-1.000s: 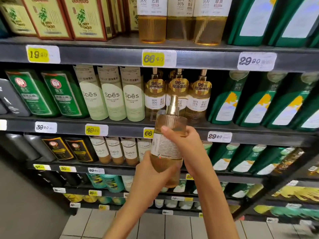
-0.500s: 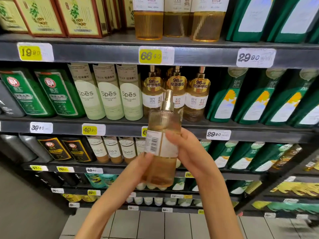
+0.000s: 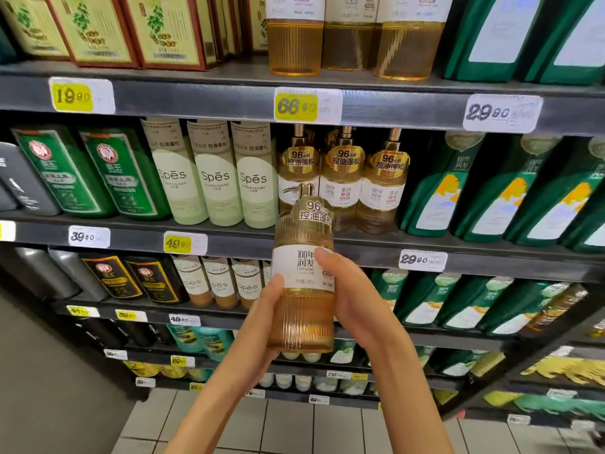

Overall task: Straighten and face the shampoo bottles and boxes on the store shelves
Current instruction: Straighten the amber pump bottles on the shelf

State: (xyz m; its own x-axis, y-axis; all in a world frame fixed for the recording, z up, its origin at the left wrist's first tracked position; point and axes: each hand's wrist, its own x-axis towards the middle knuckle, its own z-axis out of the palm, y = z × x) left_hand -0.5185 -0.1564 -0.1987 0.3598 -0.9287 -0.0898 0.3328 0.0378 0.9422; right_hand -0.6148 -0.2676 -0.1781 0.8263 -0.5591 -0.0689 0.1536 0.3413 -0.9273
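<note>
1. Amber pump bottle [image 3: 302, 290]: centre of frame, held in the air in front of the shelves, clear of every shelf. Roughly upright, white label toward the camera, gold pump nozzle pointing to frame left.
2. Left hand [image 3: 262, 322]: wrapped round the bottle's lower left side, thumb lying up along the label's left edge.
3. Right hand [image 3: 353, 303]: wrapped round the right side, thumb tip pressed on the label front. The fingers go behind the bottle and are hidden.
4. Middle shelf [image 3: 360, 252]: its front edge crosses behind the held bottle. On it, straight behind the bottle's top, stands a row of three matching amber bottles [image 3: 342, 178], labels forward; the leftmost is partly covered by the held one.
5. Left of that row: three pale green Spēs bottles [image 3: 212, 175], then dark green bottles [image 3: 88, 172], all leaning.
6. Right of the row: dark green bottles with white-and-yellow labels [image 3: 491, 191], also leaning.
7. Top shelf: red-edged boxes [image 3: 98, 31] at upper left, larger amber bottles [image 3: 353, 37] at upper centre.
8. Yellow 66 price tag [image 3: 296, 106]: on the top shelf's edge, above the amber row.
9. Tiled floor [image 3: 294, 427]: bottom of frame.
</note>
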